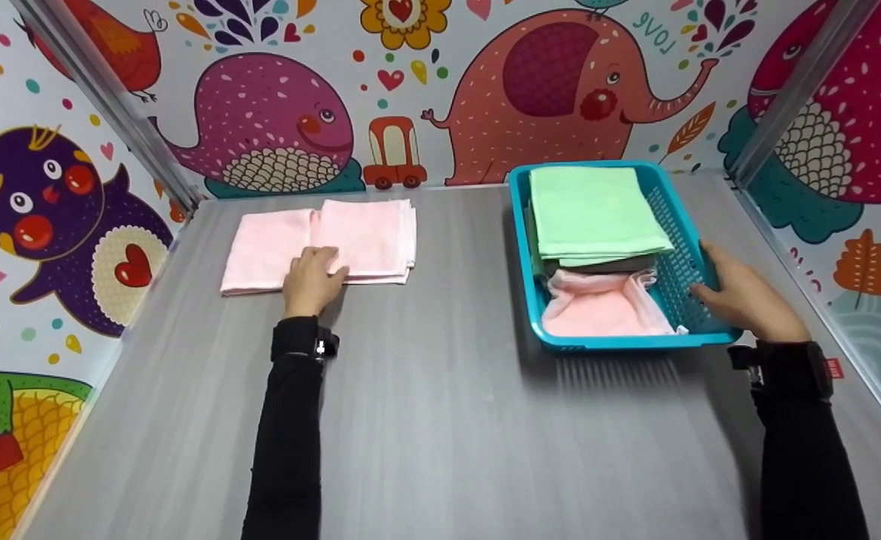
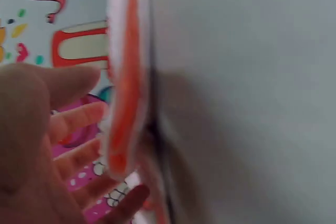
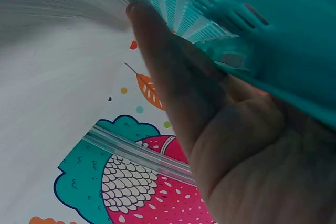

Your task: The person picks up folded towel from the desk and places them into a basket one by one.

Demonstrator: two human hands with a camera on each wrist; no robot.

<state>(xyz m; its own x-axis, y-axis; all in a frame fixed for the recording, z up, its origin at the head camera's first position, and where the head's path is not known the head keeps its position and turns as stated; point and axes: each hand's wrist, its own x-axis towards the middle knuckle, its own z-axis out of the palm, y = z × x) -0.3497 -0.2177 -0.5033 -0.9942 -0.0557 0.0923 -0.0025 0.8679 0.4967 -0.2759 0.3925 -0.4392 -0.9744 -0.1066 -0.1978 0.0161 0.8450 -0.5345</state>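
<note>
Two folded pink towels (image 1: 369, 240) lie side by side on the table at the back left, their edges meeting. Over that seam rests my left hand (image 1: 316, 281), fingers fairly straight and touching the cloth from above. In the left wrist view the thick folded edge of a pink towel (image 2: 126, 93) stands right by the thumb and fingertips. My right hand (image 1: 751, 294) grips the right side of a teal plastic basket (image 1: 627, 343), thumb over the rim and fingers along the outside wall. Inside the basket are a stack of folded green towels (image 1: 597, 210) and a pink towel (image 1: 605, 304) in front.
The grey table (image 1: 440, 420) is bounded by a back wall (image 1: 403, 82) and side walls printed with cartoon animals. Metal strips (image 1: 121, 112) run up the corners. The basket stands close to the back wall, on the right.
</note>
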